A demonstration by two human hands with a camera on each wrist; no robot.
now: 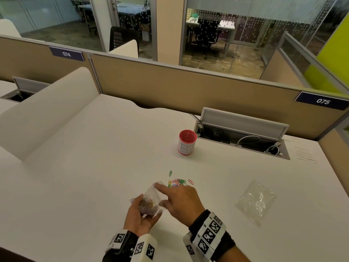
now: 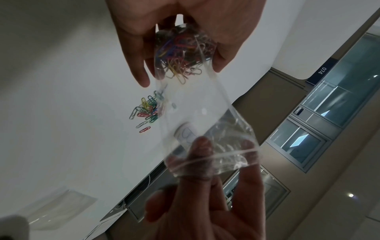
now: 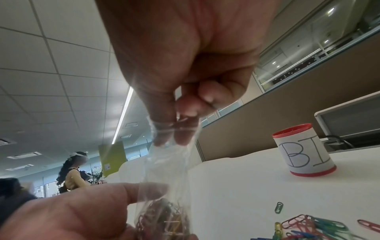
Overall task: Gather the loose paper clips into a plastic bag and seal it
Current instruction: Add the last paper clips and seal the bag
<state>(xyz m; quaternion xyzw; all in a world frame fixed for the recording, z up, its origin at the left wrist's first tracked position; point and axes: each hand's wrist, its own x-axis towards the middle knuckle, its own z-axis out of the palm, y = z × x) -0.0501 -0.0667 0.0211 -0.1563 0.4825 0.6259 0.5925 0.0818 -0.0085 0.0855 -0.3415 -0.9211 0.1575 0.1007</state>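
My left hand (image 1: 145,207) grips the bottom of a small clear plastic bag (image 1: 154,197), thumb on one side and fingers on the other. A bundle of coloured paper clips (image 2: 180,48) fills that lower end. My right hand (image 1: 160,194) pinches the bag's top edge (image 3: 174,131) between thumb and fingers, with the index finger stretched forward. The bag hangs stretched between both hands just above the white desk (image 1: 94,167). A small pile of loose paper clips (image 1: 177,182) lies on the desk just beyond my right hand, with a green one and a red one a little apart.
A red cup (image 1: 187,141) with a white label reading "BI" stands behind the pile. Spare clear bags (image 1: 255,201) lie flat at the right. An open cable well (image 1: 241,138) sits at the back right, below the beige partition (image 1: 188,87).
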